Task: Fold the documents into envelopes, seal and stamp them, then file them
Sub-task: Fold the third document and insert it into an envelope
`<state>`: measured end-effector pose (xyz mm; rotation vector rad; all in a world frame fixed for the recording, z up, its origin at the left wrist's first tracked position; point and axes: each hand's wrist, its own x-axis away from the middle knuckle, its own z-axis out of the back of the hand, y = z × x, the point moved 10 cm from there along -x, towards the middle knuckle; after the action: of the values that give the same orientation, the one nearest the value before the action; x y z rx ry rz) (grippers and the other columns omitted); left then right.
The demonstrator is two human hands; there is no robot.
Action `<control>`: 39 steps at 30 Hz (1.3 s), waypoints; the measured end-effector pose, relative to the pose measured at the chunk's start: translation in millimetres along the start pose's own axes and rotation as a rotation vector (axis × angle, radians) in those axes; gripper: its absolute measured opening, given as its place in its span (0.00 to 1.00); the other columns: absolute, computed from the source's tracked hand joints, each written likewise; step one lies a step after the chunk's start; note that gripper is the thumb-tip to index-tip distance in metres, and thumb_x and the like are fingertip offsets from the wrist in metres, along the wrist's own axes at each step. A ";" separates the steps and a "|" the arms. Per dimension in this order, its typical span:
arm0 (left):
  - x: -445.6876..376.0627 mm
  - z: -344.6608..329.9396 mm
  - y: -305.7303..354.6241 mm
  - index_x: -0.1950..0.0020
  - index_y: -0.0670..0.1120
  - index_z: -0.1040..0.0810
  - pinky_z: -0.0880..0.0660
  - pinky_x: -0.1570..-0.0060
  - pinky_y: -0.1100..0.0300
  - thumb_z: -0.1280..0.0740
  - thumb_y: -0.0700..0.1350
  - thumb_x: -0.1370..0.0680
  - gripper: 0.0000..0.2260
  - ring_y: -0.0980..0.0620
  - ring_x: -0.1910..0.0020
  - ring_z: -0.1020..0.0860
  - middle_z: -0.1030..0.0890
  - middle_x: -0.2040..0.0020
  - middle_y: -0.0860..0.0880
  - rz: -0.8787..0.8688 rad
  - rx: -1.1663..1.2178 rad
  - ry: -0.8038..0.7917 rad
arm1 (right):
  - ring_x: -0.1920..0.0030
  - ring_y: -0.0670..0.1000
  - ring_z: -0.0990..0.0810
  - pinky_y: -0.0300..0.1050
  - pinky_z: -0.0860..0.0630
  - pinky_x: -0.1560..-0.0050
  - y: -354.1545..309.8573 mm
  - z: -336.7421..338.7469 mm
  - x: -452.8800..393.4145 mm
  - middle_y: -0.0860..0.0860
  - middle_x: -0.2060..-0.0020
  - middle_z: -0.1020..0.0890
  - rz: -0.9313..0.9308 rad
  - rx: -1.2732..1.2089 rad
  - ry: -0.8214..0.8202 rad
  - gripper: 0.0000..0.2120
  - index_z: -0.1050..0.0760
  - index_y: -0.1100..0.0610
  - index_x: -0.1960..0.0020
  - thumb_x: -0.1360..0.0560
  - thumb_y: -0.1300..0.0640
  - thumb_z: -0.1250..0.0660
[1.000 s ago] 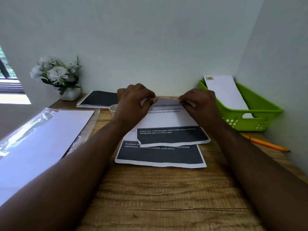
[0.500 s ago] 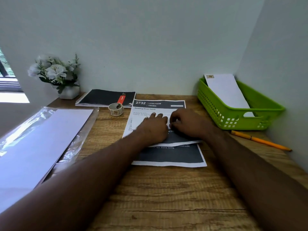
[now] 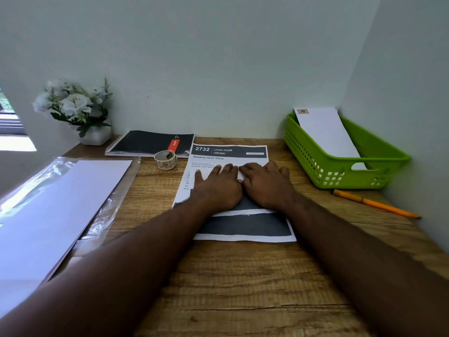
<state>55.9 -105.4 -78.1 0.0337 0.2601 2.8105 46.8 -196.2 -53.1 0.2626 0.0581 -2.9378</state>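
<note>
Two printed documents lie stacked on the wooden desk. The top document [image 3: 228,154], headed "2732 LIVING ROOM", rests a little farther back than the lower sheet [image 3: 245,227], whose dark band shows in front. My left hand [image 3: 218,183] and my right hand [image 3: 264,183] lie flat side by side on the top document, fingers spread, pressing it down. A stamped white envelope [image 3: 325,132] leans in the green basket [image 3: 345,171] at the right. A stack of white envelopes in clear plastic [image 3: 53,203] lies at the left. A small roll of stamps [image 3: 165,160] sits behind the left hand.
A black spiral notebook [image 3: 150,143] lies at the back against the wall, beside a white pot of white flowers [image 3: 77,110]. An orange pencil [image 3: 374,204] lies in front of the basket. Walls close the desk at the back and right.
One second ago both hands pinched the top document's far edge, folded toward me. Now the sheet lies unfolded and flat, and both hands have come down onto its middle, palms pressing.
</note>
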 end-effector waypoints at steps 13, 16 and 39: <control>6.6 0.8 -35.0 0.21 0.49 0.54 0.58 0.30 0.35 0.58 0.74 0.28 0.42 0.48 0.22 0.56 0.55 0.21 0.49 0.165 -0.050 0.005 | 0.25 0.56 0.42 0.58 0.44 0.27 12.2 -11.7 0.2 0.44 0.24 0.42 -0.057 -0.134 -0.048 0.24 0.43 0.47 0.24 0.19 0.46 0.53; 7.9 0.7 -46.2 0.21 0.48 0.55 0.56 0.29 0.38 0.59 0.79 0.33 0.49 0.48 0.22 0.56 0.55 0.21 0.48 0.177 -0.025 -0.025 | 0.24 0.56 0.45 0.59 0.47 0.27 13.9 -15.2 -0.8 0.43 0.24 0.44 -0.062 -0.143 -0.066 0.24 0.45 0.47 0.24 0.19 0.45 0.54; 29.6 93.9 -50.1 0.48 0.48 0.19 0.35 0.44 0.54 0.32 0.43 0.24 0.06 0.46 0.43 0.27 0.24 0.47 0.46 -0.063 0.326 0.653 | 0.26 0.51 0.41 0.73 0.61 0.32 29.1 8.6 -0.7 0.46 0.25 0.38 -0.091 -0.190 0.021 0.28 0.41 0.45 0.25 0.23 0.37 0.45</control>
<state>48.2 -32.9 4.9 -0.8066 0.8414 2.5952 51.6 -225.1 -45.1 0.2686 0.3596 -2.9916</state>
